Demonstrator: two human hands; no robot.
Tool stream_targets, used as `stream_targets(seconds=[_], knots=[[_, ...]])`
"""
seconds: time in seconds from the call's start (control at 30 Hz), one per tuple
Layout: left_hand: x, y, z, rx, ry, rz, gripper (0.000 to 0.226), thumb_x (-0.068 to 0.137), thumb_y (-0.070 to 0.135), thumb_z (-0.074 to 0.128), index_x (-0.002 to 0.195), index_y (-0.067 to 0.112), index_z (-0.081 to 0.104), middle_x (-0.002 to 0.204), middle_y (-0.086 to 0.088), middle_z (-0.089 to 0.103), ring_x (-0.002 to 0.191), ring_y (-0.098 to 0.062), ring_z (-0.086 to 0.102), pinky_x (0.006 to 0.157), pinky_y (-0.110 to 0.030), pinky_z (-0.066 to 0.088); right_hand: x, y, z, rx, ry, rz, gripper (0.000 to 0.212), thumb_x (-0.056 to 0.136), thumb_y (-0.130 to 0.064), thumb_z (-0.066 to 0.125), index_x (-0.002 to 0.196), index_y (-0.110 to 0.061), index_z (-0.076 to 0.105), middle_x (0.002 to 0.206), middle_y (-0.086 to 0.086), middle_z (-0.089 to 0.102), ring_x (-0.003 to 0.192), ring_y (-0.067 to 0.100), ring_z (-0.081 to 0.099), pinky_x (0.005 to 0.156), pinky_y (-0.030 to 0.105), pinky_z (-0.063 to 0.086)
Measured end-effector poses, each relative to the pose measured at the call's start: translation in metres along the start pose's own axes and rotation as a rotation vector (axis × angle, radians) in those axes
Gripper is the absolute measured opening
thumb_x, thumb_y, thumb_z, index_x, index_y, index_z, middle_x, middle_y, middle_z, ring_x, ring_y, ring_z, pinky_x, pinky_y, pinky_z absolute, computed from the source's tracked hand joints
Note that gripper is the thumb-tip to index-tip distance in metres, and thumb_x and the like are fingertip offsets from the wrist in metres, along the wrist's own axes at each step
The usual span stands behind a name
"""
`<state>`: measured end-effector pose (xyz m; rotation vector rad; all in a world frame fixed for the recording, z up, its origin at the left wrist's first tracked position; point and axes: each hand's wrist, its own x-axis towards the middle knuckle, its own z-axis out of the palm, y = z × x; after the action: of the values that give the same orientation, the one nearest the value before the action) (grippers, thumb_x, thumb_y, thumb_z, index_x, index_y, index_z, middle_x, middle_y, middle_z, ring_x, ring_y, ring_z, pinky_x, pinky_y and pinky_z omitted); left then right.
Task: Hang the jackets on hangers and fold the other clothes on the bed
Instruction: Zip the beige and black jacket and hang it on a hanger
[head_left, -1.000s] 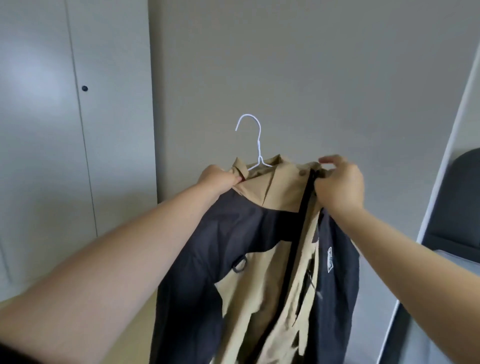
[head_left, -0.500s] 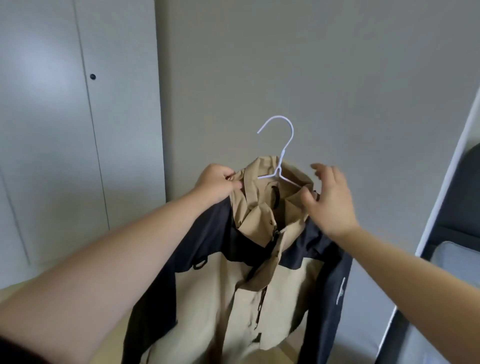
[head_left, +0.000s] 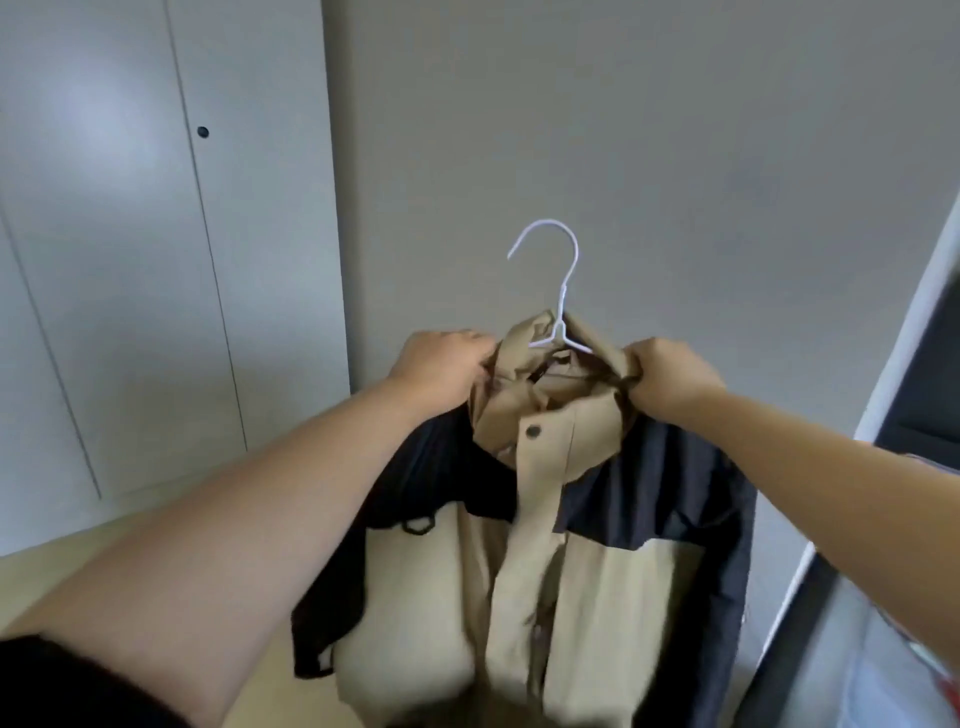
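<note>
Head view, forward and down: tan-and-navy jacket (head_left: 597, 597) hanging long side downward under white wire hanger (head_left: 562, 304), collar pinched by left grip (head_left: 441, 364) and right grip (head_left: 670, 374), hook upright between, about equally near both.

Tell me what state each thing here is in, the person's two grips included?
jacket: on the hanger, held up, collar crumpled, front flap lying over.
hanger: inside the jacket's neck, hook free, hung on nothing.
left grip: hand clutching the collar's left side.
right grip: hand clutching the collar's right side.
cupboard doors: closed.
</note>
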<state>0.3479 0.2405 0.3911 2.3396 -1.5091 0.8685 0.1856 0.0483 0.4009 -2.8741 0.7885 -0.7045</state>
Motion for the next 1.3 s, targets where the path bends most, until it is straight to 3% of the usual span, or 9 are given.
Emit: stream_targets(seconds=[0.1,0.2,0.33,0.37,0.47,0.5,0.87,1.07,1.3], knots=[[-0.013,-0.008,0.003,-0.068,0.063,-0.138,0.007,0.089,0.017,0.052,0.09,0.01,0.055,0.097,-0.008,0.061,0.091,-0.032,0.058,0.069,-0.037,0.044,-0.007,-0.007,0.004,0.069,0.131,0.019,0.014,0.075,-0.006,0.054,0.084,-0.016,0.058,0.084,0.008,0.063,0.08,0.033,0.056,0.064,0.033,0.042],[-0.013,-0.01,-0.01,-0.076,0.203,-0.108,0.003,0.081,0.007,0.056,0.083,0.005,0.056,0.095,-0.012,0.057,0.096,-0.032,0.053,0.067,-0.033,0.036,-0.005,-0.016,-0.007,0.126,0.242,-0.034,0.011,0.074,-0.003,0.053,0.079,-0.013,0.054,0.074,0.006,0.057,0.078,0.035,0.056,0.06,0.033,0.036],[-0.015,-0.001,-0.018,-0.23,0.56,-0.107,0.01,0.078,-0.001,0.056,0.082,0.007,0.054,0.09,-0.009,0.055,0.084,-0.026,0.051,0.063,-0.03,0.038,-0.019,-0.018,-0.013,0.369,0.703,-0.138,0.026,0.071,-0.001,0.049,0.093,-0.012,0.06,0.078,0.003,0.061,0.072,0.026,0.052,0.061,0.032,0.034],[-0.018,0.0,-0.019,-0.254,0.449,-0.094,0.009,0.083,0.003,0.055,0.08,0.011,0.052,0.085,-0.005,0.055,0.082,-0.026,0.053,0.059,-0.03,0.035,-0.021,-0.017,-0.013,0.368,0.667,-0.159,0.024,0.073,0.0,0.049,0.09,-0.012,0.06,0.078,0.003,0.061,0.072,0.026,0.052,0.061,0.033,0.035],[-0.027,-0.006,-0.023,-0.204,-0.236,-0.15,0.033,0.089,0.027,0.062,0.062,0.02,0.046,0.066,0.004,0.05,0.073,-0.025,0.055,0.054,-0.028,0.032,-0.025,-0.016,0.006,0.148,0.218,-0.081,0.011,0.075,-0.002,0.056,0.073,-0.013,0.053,0.07,0.005,0.056,0.073,0.032,0.055,0.059,0.031,0.033],[-0.029,-0.011,-0.023,-0.162,-0.288,-0.175,0.038,0.087,0.032,0.066,0.059,0.02,0.044,0.063,0.005,0.047,0.067,-0.021,0.051,0.053,-0.027,0.032,-0.025,-0.016,0.014,0.132,0.177,-0.064,0.01,0.074,-0.002,0.057,0.073,-0.011,0.053,0.07,0.006,0.056,0.072,0.032,0.053,0.058,0.031,0.032],[-0.021,-0.085,0.026,-0.025,-0.013,-0.176,0.031,0.086,0.024,0.06,0.06,0.02,0.044,0.073,0.007,0.038,0.079,-0.017,0.045,0.054,-0.028,0.028,0.029,-0.056,0.093,0.292,0.322,0.027,0.015,0.071,0.002,0.051,0.08,-0.01,0.052,0.061,-0.001,0.048,0.061,0.028,0.045,0.051,0.031,0.029],[-0.006,-0.141,0.119,-0.256,0.382,-0.336,0.012,0.073,0.001,0.052,0.068,0.007,0.06,0.075,-0.004,0.047,0.066,-0.025,0.048,0.051,-0.031,0.038,0.106,-0.081,0.175,0.481,0.359,0.097,0.025,0.069,0.004,0.049,0.08,-0.019,0.049,0.06,-0.01,0.046,0.056,0.008,0.042,0.047,0.025,0.026],[0.033,-0.225,0.158,-0.284,0.173,-0.439,0.01,0.076,0.0,0.062,0.067,0.005,0.06,0.075,-0.005,0.048,0.063,-0.024,0.048,0.053,-0.034,0.038,0.192,-0.119,0.22,0.563,0.179,0.122,0.029,0.068,0.005,0.049,0.081,-0.02,0.054,0.065,-0.003,0.056,0.063,0.021,0.051,0.051,0.029,0.037]])
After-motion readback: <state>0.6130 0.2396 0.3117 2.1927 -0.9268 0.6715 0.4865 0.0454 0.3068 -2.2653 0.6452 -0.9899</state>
